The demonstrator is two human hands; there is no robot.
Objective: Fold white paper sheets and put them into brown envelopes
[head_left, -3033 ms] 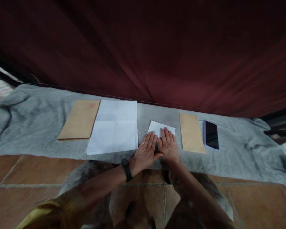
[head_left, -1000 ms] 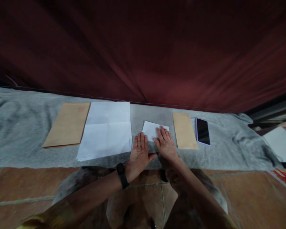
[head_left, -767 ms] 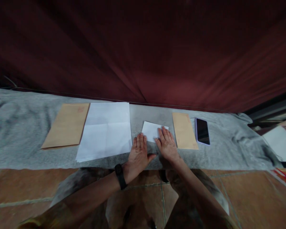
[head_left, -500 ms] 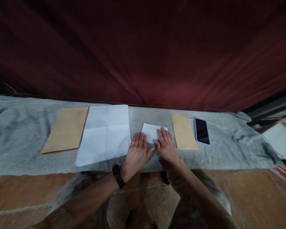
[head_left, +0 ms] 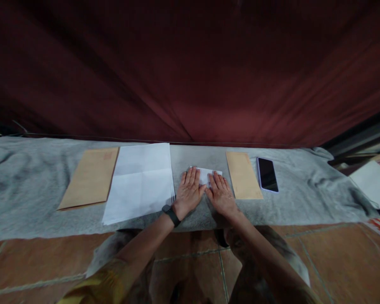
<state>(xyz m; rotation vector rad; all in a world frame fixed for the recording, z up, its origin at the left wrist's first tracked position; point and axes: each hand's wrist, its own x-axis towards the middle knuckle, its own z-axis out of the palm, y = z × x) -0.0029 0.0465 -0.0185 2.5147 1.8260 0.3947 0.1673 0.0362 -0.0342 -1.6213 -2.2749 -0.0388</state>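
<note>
A small folded sheet of white paper [head_left: 205,175] lies on the grey cloth, partly covered by both hands. My left hand [head_left: 189,190] rests flat over its left part, fingers stretched forward, with a dark band on the wrist. Across from it, my right hand [head_left: 221,194] lies palm down on the paper's right part, fingers extended. The two thumbs almost meet at the paper's near side. Left of my left hand is a stack of white paper sheets [head_left: 141,181] with crease lines. A single brown envelope [head_left: 244,175] lies just right of my right hand.
Several brown envelopes [head_left: 90,177] are stacked left of the white sheets. A phone [head_left: 267,175] with a purple edge lies right of the single envelope. Grey cloth [head_left: 307,185] covers the narrow surface, and a dark red curtain [head_left: 190,71] hangs behind it.
My left hand has slid forward and slightly right, now covering more of the folded paper. My right hand stays nearly in place. The view has shifted a little.
</note>
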